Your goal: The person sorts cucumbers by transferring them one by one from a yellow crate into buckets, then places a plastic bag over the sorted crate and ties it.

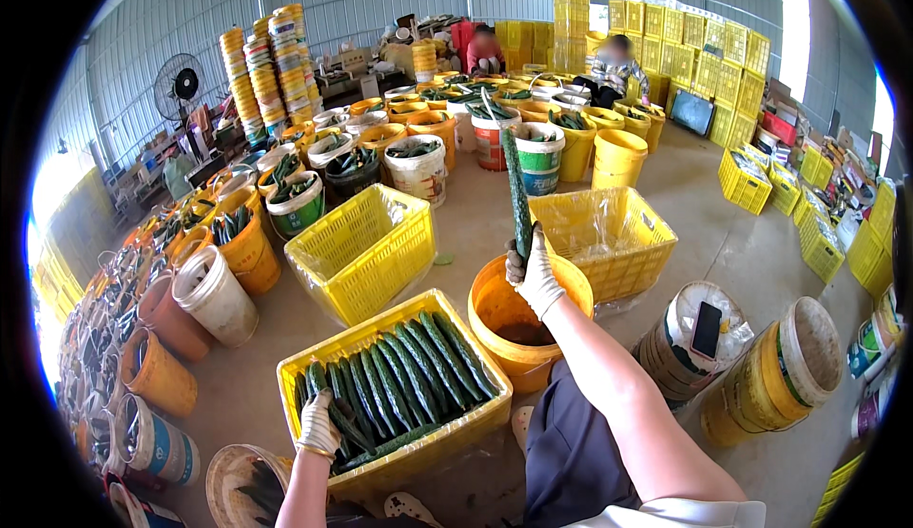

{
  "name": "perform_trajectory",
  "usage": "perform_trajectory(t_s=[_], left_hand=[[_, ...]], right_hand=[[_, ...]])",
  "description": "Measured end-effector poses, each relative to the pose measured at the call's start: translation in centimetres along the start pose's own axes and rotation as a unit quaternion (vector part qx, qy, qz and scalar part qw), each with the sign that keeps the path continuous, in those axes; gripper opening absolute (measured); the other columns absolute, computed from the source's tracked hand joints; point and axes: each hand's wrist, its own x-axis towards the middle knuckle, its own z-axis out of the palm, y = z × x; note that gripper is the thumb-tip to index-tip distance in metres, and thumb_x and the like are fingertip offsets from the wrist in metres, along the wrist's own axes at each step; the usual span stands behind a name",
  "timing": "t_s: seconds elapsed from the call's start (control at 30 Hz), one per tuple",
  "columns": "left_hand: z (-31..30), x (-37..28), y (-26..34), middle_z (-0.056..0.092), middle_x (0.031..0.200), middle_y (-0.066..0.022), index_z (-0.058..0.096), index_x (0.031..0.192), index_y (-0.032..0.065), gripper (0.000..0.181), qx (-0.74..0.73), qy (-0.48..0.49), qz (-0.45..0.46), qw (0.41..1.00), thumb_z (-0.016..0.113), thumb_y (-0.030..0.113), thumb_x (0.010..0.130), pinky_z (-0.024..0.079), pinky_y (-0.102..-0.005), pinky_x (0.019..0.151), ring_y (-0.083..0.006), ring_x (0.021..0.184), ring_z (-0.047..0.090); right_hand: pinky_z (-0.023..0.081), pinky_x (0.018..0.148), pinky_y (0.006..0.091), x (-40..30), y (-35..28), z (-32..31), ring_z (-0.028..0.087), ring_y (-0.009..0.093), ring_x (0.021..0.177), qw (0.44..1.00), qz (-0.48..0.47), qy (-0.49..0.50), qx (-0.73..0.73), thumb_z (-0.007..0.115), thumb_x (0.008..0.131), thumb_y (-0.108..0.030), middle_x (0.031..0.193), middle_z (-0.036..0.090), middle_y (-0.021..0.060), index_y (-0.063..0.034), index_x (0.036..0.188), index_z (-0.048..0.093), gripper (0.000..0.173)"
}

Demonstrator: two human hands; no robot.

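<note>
My right hand [535,271], in a glove with a pale back and grey fingers, grips the lower end of a long cucumber [516,185] and holds it upright. Below that hand stands an orange bucket [492,300] with a dirty inside. In front of me is a yellow plastic crate [385,471] lined with clear film. Dark green cucumbers [399,378] lie in it side by side, one crosswise along the near wall. My left hand [319,421], gloved too, rests on cucumbers at the crate's left end; its fingertips are partly hidden, so its grip is unclear.
Two film-lined yellow crates, a left one [371,264] and a right one [606,257], stand beyond. Buckets of cucumbers [417,164] crowd the left and back. A phone [706,330] lies on a bucket at right. Two people, one in plaid [613,71], sit at the back.
</note>
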Motion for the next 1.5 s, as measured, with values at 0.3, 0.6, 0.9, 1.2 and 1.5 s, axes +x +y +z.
perform_trajectory(t_s=[0.3, 0.6, 0.9, 1.2, 1.5], left_hand=[[0.2, 0.9, -0.9, 0.059, 0.08, -0.0106, 0.053, 0.103, 0.0095, 0.017, 0.014, -0.062, 0.031, 0.997, 0.049, 0.011, 0.086, 0.052, -0.0396, 0.051, -0.0245, 0.062, 0.059], [4.0, -0.5, 1.0, 0.059, 0.088, -0.0089, 0.057, 0.1, 0.0058, 0.024, -0.224, -0.206, 0.035, 0.952, 0.057, 0.02, 0.081, 0.045, -0.0421, 0.085, -0.0274, 0.089, 0.057], [1.6, -1.4, 1.8, 0.057, 0.081, -0.0109, 0.057, 0.103, 0.0009, 0.072, -0.276, -0.225, 0.009, 0.934, 0.034, 0.067, 0.085, 0.047, -0.05, 0.082, -0.026, 0.074, 0.057], [7.5, 1.3, 1.0, 0.056, 0.09, -0.0138, 0.05, 0.101, 0.0039, 0.023, -0.335, -0.177, 0.067, 0.923, 0.055, 0.021, 0.087, 0.046, -0.0523, 0.086, -0.0325, 0.087, 0.057], [13.4, 1.4, 2.0, 0.059, 0.1, -0.0099, 0.05, 0.11, 0.0072, 0.028, -0.166, -0.2, 0.242, 0.935, 0.058, 0.024, 0.089, 0.048, -0.0366, 0.083, -0.0226, 0.094, 0.058]], right_hand=[[0.033, 0.036, 0.0211, 0.1, -0.9, -0.2, 0.041, 0.009, 0.037, 0.997, -0.031, 0.031, -0.056, 0.052, 0.082, -0.061, 0.049, 0.046, -0.0022, -0.0111, 0.078, 0.054, 0.05], [0.038, 0.041, 0.0195, 1.0, -0.3, -3.0, 0.051, 0.009, 0.051, 0.994, 0.015, -0.073, -0.076, 0.066, 0.082, -0.02, 0.064, 0.053, -0.001, -0.0131, 0.079, 0.054, 0.014], [0.051, 0.069, 0.0318, 0.5, 2.3, -0.5, 0.06, 0.016, 0.077, 0.994, 0.026, -0.106, -0.03, 0.065, 0.082, -0.011, 0.087, 0.063, 0.0048, -0.0086, 0.104, 0.061, 0.023], [0.054, 0.08, 0.0339, -2.6, 5.6, 5.1, 0.061, 0.023, 0.088, 0.984, 0.138, -0.096, -0.062, 0.064, 0.076, 0.002, 0.089, 0.06, 0.0079, -0.0054, 0.097, 0.053, 0.024], [0.053, 0.074, 0.0298, -7.2, 10.1, 12.1, 0.06, 0.016, 0.085, 0.908, 0.222, -0.302, -0.189, 0.07, 0.077, -0.013, 0.1, 0.06, 0.0074, -0.0061, 0.126, 0.042, 0.057]])
